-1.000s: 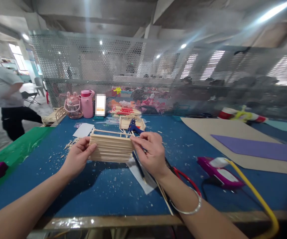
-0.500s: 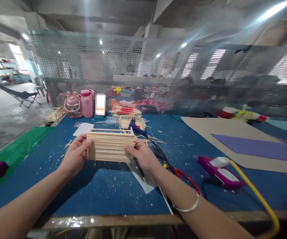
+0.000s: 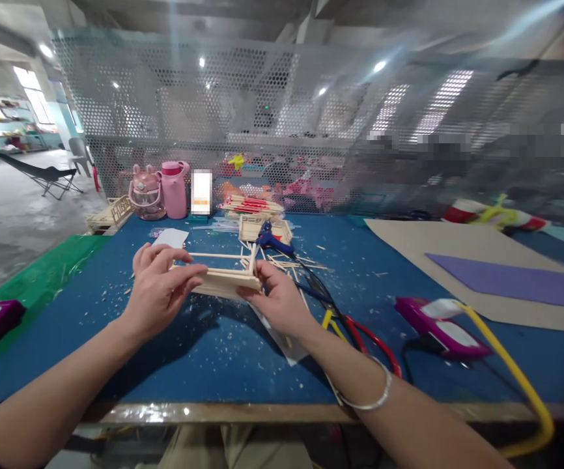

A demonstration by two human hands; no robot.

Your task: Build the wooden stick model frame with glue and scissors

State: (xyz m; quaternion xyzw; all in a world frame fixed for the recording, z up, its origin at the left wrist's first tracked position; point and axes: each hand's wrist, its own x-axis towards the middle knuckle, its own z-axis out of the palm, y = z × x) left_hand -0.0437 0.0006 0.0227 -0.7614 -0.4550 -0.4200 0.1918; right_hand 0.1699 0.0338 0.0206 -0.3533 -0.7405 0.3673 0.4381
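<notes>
Over the blue table I hold a small model of thin wooden sticks (image 3: 226, 279), with a slatted panel and a raised open frame along its far side. Its upper edge faces me and the panel is tilted, seen nearly edge-on. My right hand (image 3: 282, 296) grips its right end, thumb in front and fingers behind. My left hand (image 3: 162, 280) is at its left end, thumb and fingers pinching the upper edge and hiding that end. Just behind the model lies a blue glue gun (image 3: 275, 242), beside a stick-built tray (image 3: 247, 229).
Loose sticks and scraps lie around the glue gun. Red-handled pliers (image 3: 374, 342) and cables lie by my right forearm. A purple lamp-like device (image 3: 443, 329) with a yellow tube stands at right. A pink bottle (image 3: 174, 189), a jug (image 3: 148, 194) and a lit phone (image 3: 201, 192) stand at the back.
The stick model has tipped, from its slatted face towards me to nearly edge-on. My left hand has shifted from its left side onto the upper edge. My right hand keeps the right end.
</notes>
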